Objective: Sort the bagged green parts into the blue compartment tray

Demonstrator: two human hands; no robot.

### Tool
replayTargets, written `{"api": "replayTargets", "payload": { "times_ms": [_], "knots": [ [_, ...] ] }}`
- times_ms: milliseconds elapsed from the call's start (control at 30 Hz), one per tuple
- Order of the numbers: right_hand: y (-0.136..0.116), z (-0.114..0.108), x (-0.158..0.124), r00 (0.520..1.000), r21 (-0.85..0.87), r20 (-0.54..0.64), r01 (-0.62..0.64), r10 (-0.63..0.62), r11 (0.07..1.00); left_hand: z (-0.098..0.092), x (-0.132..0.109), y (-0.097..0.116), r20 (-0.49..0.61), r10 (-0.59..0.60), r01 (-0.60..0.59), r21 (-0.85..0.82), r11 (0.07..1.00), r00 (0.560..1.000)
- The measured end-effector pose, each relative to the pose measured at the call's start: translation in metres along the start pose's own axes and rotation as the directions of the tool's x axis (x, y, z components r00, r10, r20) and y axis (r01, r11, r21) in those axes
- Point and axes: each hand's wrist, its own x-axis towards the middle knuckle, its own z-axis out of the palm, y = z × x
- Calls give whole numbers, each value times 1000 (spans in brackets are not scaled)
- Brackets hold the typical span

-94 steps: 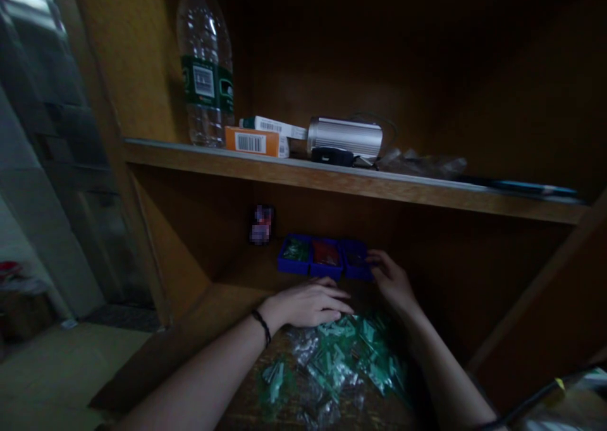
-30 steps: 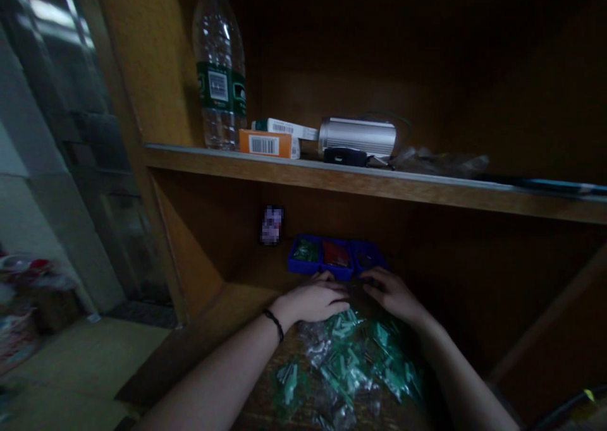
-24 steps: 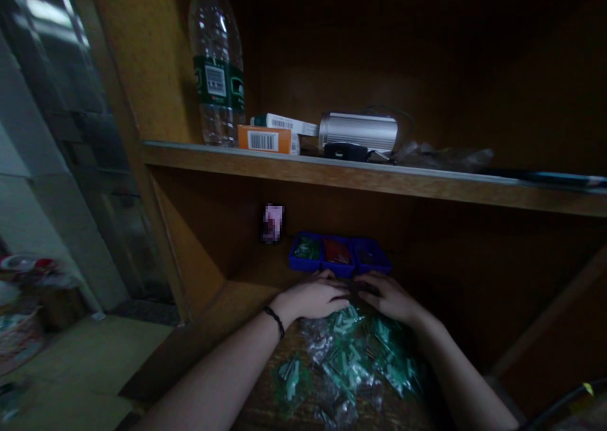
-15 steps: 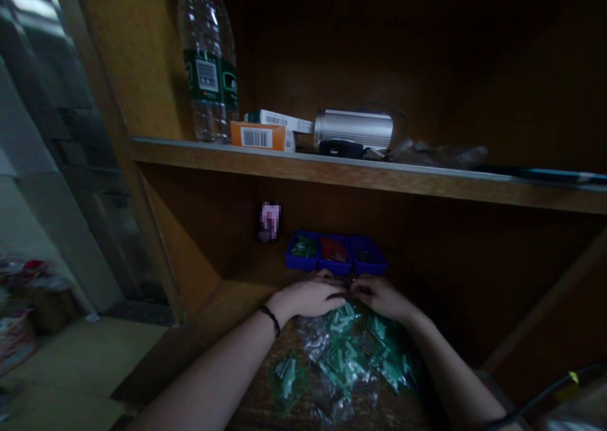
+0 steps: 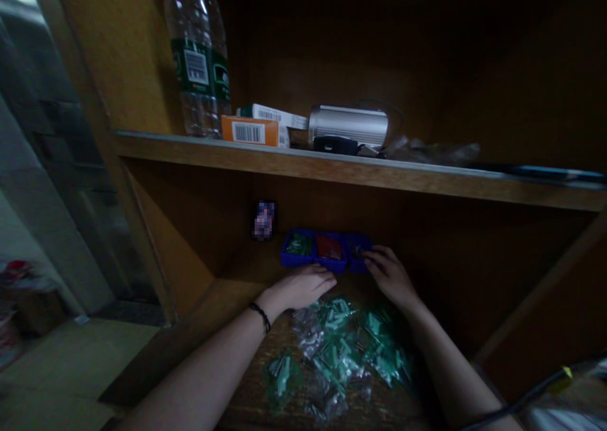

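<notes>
My left hand (image 5: 310, 285) is low over the wooden surface, in front of the middle box, its fingers pointing right and curled together. Whatever lies under those fingers is hidden. At the right-hand blue box (image 5: 359, 267) is my right hand (image 5: 391, 279), its fingers stretched out and slightly apart over the rim. The small contents of that box are too dark to make out. Beside it stand a blue box with red contents (image 5: 329, 248) and a blue box with green contents (image 5: 299, 244). Below both hands lies a pile of green and clear plastic packets (image 5: 339, 349).
One green packet (image 5: 282, 377) lies left of the pile. On the shelf (image 5: 303, 164) above stand a plastic bottle (image 5: 199, 71), an orange box (image 5: 250, 131) and a silver cylinder (image 5: 348, 126). A black cable (image 5: 531, 393) crosses the lower right.
My hands were together above the packets. My right hand has moved away to the right-hand blue box, and my left hand has drawn slightly left. The view has shifted a little.
</notes>
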Motion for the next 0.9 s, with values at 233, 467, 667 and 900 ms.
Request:
{"api": "replayTargets", "payload": {
  "times_ms": [233, 467, 667, 900],
  "knots": [
    [-19, 3, -11, 894, 142, 444, -6, -59, 990, 2, -6, -10, 19, -51, 52, -67, 996, 999],
    [-21, 12, -20, 740, 119, 667, 15, -91, 993, 2, -12, -19, 52, -72, 76, -88, 993, 996],
    [-25, 11, -20, 697, 59, 717, -48, -9, 997, -5, -20, -25, 87, -142, 149, -90, 985, 986],
    [-21, 14, -21, 693, 75, 720, -20, -40, 997, -17, -30, -25, 189, -156, 186, -149, 971, 969]
  ]
}}
